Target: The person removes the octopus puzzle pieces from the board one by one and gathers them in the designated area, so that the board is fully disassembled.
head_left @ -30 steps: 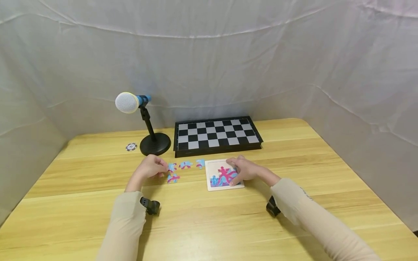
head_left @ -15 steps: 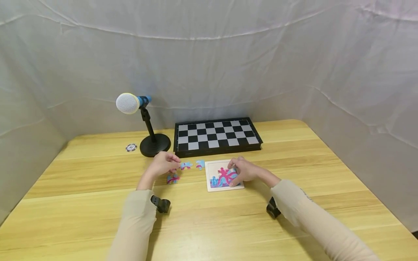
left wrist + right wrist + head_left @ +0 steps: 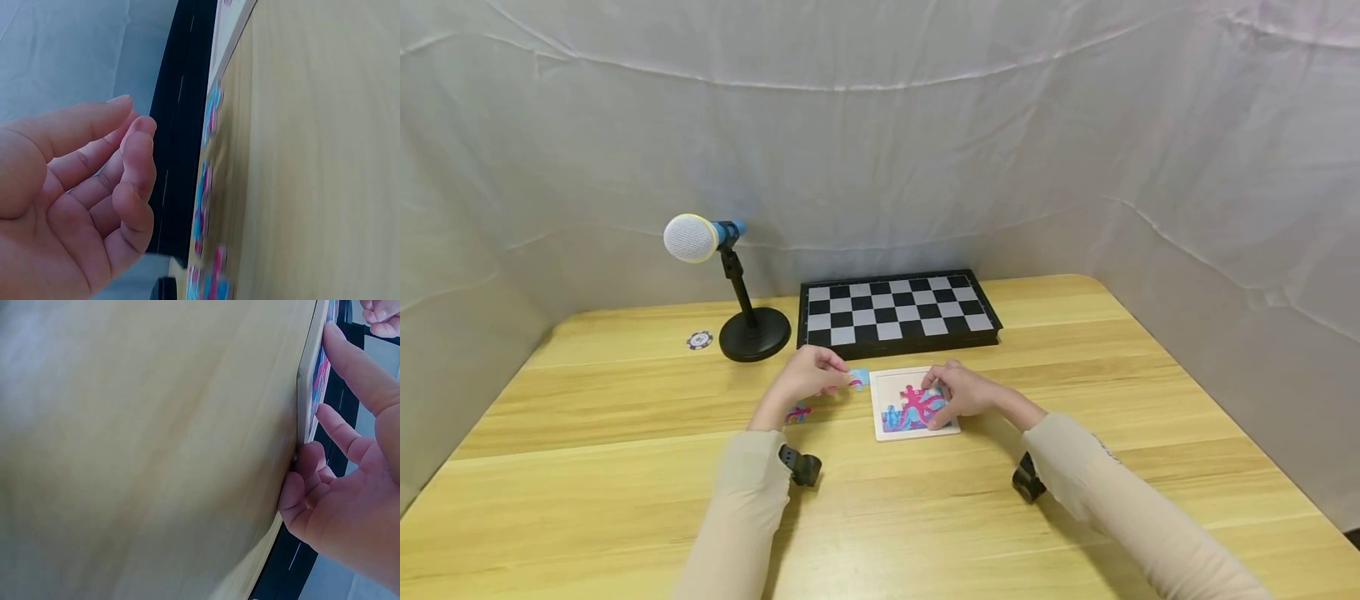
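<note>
My left hand [image 3: 805, 375] hovers over a row of loose jigsaw pieces, its fingers loosely curled and nothing seen between them. By the fingertips lies a blue-and-pink jigsaw piece [image 3: 860, 379], next to the tray. Another jigsaw piece [image 3: 798, 412] is partly covered by the wrist; the left wrist view shows a middle piece [image 3: 201, 200] lying flat. My right hand [image 3: 966, 392] rests on the right side of a white-framed puzzle tray [image 3: 877, 408]. Thumb and index finger touch the partly filled pink octopus picture [image 3: 916, 404]; the other fingers bend beside the frame [image 3: 304, 394].
A black-and-white checkered board [image 3: 898, 310] stands behind the pieces and tray. To its left is a toy microphone [image 3: 692, 238] on a round black base [image 3: 755, 335], with a poker chip [image 3: 699, 340] beside it. Pale cloth [image 3: 880, 167] hangs around the wooden table [image 3: 880, 517].
My left hand has moved rightward along the row of jigsaw pieces, from the left end toward the tray. The right hand has stayed on the tray, its index finger slightly shifted.
</note>
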Demonstrator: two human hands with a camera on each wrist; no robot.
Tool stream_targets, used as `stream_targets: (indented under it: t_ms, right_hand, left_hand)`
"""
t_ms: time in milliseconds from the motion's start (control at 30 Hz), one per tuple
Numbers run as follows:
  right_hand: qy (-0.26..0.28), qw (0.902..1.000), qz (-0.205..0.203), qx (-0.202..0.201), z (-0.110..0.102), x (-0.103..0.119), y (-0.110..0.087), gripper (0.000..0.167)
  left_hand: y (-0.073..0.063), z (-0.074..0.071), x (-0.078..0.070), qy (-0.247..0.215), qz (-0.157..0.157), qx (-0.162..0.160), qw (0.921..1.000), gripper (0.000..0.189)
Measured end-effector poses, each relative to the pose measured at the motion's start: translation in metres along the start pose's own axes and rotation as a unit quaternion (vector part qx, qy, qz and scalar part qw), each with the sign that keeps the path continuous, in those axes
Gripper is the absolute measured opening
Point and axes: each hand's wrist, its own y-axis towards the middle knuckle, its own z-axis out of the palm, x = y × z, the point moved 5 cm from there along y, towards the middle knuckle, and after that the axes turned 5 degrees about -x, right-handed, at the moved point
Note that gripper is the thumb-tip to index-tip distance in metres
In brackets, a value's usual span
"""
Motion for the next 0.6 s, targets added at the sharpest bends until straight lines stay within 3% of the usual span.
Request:
stream_targets:
  t_ms: [300, 600]
  right_hand:
    - [0.014, 0.9999, -0.003, 0.005, 0.001, -0.005, 0.0, 0.046]
    - [0.018, 0.9997, 0.009, 0.012, 0.001, -0.007, 0.002, 0.046]
  left_hand:
    - [0.006, 0.021, -0.012, -0.006, 0.006, 0.018, 0.9998, 0.009]
    - [0.012, 0.045, -0.025, 0.01, 0.022, 0.048, 0.9985, 0.019]
